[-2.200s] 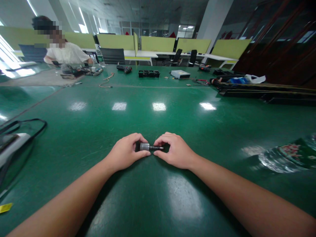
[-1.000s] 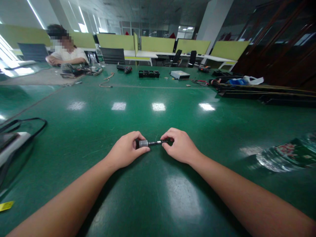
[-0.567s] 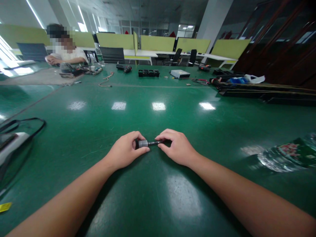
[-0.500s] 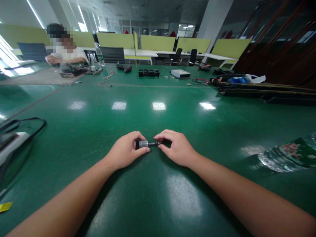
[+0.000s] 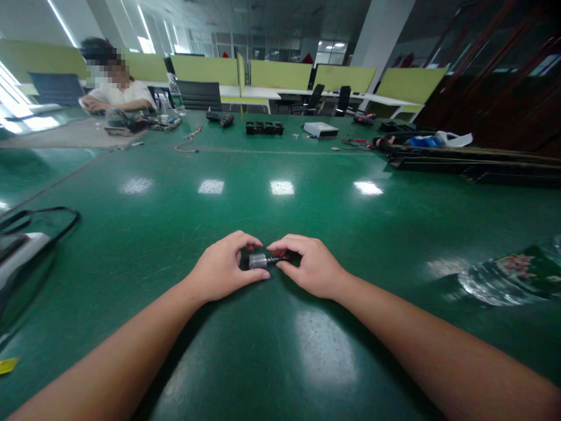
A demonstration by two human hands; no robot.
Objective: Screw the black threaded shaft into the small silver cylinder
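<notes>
A small silver cylinder [image 5: 258, 261] with a black left end lies between my hands, low over the green tabletop [image 5: 245, 210]. From its right end a thin dark shaft with a coil-like part [image 5: 274, 259] extends. My left hand [image 5: 221, 266] curves around the cylinder, thumb along the near side and fingers on the far side, with a gap at the fingertips. My right hand [image 5: 313, 266] has its thumb and forefinger closed around the shaft, whose far end is partly hidden by the fingers.
A clear bottle with a green label [image 5: 526, 269] lies at the right. A pale device [image 5: 24, 254] with a black cable is at the left. Across the table are a black part [image 5: 264, 128], a silver box [image 5: 321, 130], tools and a seated person [image 5: 118, 93].
My left fingers have spread slightly apart around the cylinder. More of the cylinder shows, slightly lower and to the right. My right fingertips have shifted left along the shaft.
</notes>
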